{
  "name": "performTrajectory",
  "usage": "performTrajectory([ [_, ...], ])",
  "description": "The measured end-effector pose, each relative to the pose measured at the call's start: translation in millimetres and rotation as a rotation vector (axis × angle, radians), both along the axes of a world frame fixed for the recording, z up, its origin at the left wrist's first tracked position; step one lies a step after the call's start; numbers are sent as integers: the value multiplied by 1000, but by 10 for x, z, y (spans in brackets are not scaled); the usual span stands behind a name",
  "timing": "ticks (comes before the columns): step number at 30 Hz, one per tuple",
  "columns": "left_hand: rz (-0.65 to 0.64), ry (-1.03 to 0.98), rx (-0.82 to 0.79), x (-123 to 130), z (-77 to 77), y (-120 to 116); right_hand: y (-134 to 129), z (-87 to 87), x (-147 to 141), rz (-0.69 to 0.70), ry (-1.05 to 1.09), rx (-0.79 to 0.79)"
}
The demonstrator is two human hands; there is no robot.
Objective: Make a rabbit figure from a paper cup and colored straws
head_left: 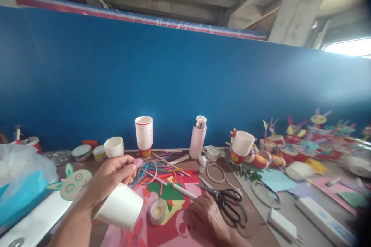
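My left hand (117,171) is closed, pinching a small pink piece (138,162) between thumb and fingertips. Tilted just below it is a white paper cup (120,205), apparently held by the same hand; the lower fingers are hidden. A bit of orange shows by those fingers. On the right, my right hand (207,214) lies low over the coloured paper with curled fingers, at the near end of a slim white pen-like stick (183,191). Black-handled scissors (228,202) lie beside that hand. Between the hands sits a roll of clear tape (158,211).
Pipe cleaners (162,170) are heaped behind stacked paper cups (144,133) and a pink flask (198,139). A green rabbit-face cutout (75,184) is by my left forearm. Decorated cups (292,146) crowd the right; a white power strip (324,220) lies nearer.
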State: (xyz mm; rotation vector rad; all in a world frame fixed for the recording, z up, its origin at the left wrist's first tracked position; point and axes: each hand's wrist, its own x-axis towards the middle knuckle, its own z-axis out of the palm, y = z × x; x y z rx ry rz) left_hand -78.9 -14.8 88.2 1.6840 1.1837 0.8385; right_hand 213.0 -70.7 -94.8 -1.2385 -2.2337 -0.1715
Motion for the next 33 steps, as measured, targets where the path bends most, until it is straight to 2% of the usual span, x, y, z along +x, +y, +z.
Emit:
performTrajectory([
  [4,50,-14,-27,-57,-13,9,149,147,-39,35,-71,-26],
  [10,122,1,-1,-236,21,-46,660,446,-245,-26,-136,-88],
  [15,217,-94,-35,-298,119,-150,914,444,-509,-20,-116,-102],
  [19,285,-199,-103,-296,168,-218,900,344,-648,17,-130,-108],
  [23,342,-227,-94,-304,175,-235,834,274,-640,43,-149,-119],
  [29,316,-198,-86,-274,170,-204,721,332,-551,71,-184,-158],
  [33,424,-262,-161,-254,129,-191,712,390,-474,57,-127,-192],
])
